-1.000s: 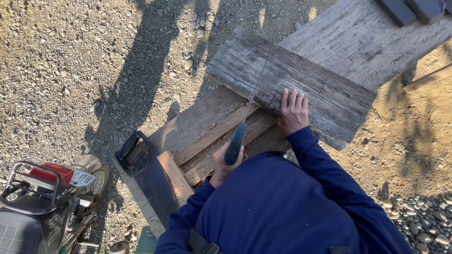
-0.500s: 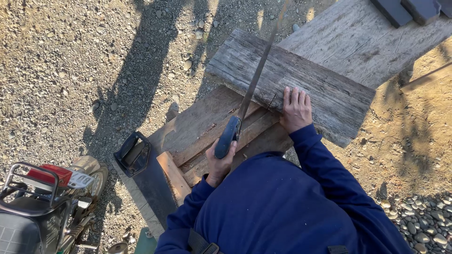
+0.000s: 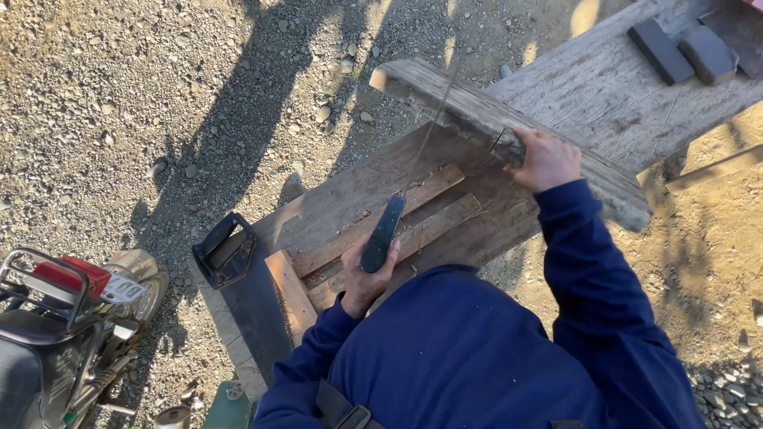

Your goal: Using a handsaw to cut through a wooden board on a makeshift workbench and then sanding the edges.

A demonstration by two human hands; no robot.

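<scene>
My left hand (image 3: 367,278) grips the dark handle of a hand saw (image 3: 383,233). Its thin blade runs up and away to the grey weathered board (image 3: 445,102). My right hand (image 3: 545,159) holds that board by its near edge, and it stands tilted up on its long side. Under both hands lies a stack of brown planks (image 3: 373,210) with narrow wooden strips on top. Both arms are in dark blue sleeves.
A second saw with a black handle (image 3: 226,250) lies on the planks at the left. A motorbike (image 3: 63,318) stands at the lower left. Two dark blocks (image 3: 683,49) rest on a wide plank (image 3: 604,103) at the upper right. Gravel ground (image 3: 159,95) lies all around.
The weathered board lay flat under my right hand; now it is tipped up on its edge. My left hand swung the saw so that its blade points up to the board.
</scene>
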